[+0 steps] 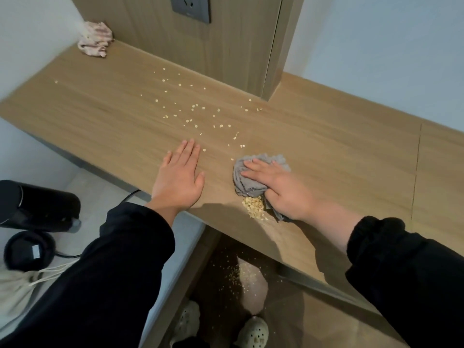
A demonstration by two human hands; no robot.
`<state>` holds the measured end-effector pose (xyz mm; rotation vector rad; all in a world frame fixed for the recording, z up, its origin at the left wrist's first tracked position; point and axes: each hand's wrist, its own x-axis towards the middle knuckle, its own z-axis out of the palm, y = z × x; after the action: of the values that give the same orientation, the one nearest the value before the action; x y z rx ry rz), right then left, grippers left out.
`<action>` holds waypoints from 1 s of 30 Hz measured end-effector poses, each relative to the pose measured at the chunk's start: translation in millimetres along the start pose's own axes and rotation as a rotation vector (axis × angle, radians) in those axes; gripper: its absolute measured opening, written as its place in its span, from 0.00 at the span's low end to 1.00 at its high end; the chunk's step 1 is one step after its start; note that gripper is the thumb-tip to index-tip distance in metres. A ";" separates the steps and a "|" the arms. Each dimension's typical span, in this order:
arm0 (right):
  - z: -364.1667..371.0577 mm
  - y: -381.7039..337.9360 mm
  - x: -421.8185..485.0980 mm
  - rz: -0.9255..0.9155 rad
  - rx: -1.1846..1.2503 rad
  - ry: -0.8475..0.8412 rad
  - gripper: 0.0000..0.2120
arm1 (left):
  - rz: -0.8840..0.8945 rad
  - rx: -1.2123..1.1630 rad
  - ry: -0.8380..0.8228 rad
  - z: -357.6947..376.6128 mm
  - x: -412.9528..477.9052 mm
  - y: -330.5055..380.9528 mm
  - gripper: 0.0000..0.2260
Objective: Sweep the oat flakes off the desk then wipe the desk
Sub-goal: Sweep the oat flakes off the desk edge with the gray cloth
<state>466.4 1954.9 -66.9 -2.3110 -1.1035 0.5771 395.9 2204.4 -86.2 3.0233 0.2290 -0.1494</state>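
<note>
My right hand presses flat on a crumpled grey cloth near the front edge of the wooden desk. A small heap of oat flakes lies against the cloth, just left of my right wrist and close to the desk's edge. Loose oat flakes are scattered over the middle of the desk, further back. My left hand rests flat on the desk with straight fingers, left of the cloth, holding nothing. More oat flakes lie on the floor below the edge.
A pink crumpled cloth sits in the desk's back left corner. A wooden column and wall panel with a socket stand behind. Left, below the desk, are a black cylinder, a round black base and a drawstring bag.
</note>
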 end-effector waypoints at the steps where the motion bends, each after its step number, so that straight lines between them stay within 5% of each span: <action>1: 4.3 -5.1 -5.8 -0.012 0.026 -0.012 0.32 | 0.001 -0.001 0.002 0.4 0.1 -0.5 0.28; 15: 62.8 -58.2 -76.6 -0.109 0.138 0.086 0.26 | 0.006 0.010 0.007 3.3 1.6 -3.4 0.28; 21: 45.9 -69.4 -85.4 0.152 0.625 0.205 0.20 | 0.006 0.015 0.003 3.4 2.0 -2.4 0.28; 26: -9.9 -46.0 -59.7 0.245 0.496 0.439 0.18 | 0.008 0.017 0.015 2.3 1.3 -2.7 0.28; 30: 5.1 -27.5 -56.1 0.346 0.347 0.338 0.19 | 0.011 0.014 0.014 1.9 1.4 -2.6 0.28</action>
<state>414.9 1926.2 -45.5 -2.1913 -0.4123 0.4369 396.7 2206.9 -88.5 3.0396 0.2135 -0.1301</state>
